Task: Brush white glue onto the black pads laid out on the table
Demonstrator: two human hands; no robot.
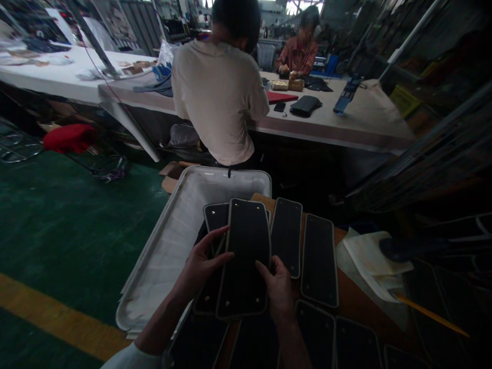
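Between my two hands is a dark rectangular panel (248,246) with a pale edge and small shiny studs near its corners. My left hand (203,261) pinches its left edge, thumb on top. On the opposite edge, my right hand (274,279) grips with thumb and fingers closed. Partly hidden beneath lies a similar dark panel (215,212), over the white bin's edge. To the right, more such panels (320,259) rest on a brown board (344,294), with others below my hands.
A deep white plastic bin (154,266) stands at front left. Ahead, a person in a pale shirt (219,97) sits at a long table (326,125); another person (298,54) works across it. A stained cloth (374,256) and a yellow stick (432,315) lie right.
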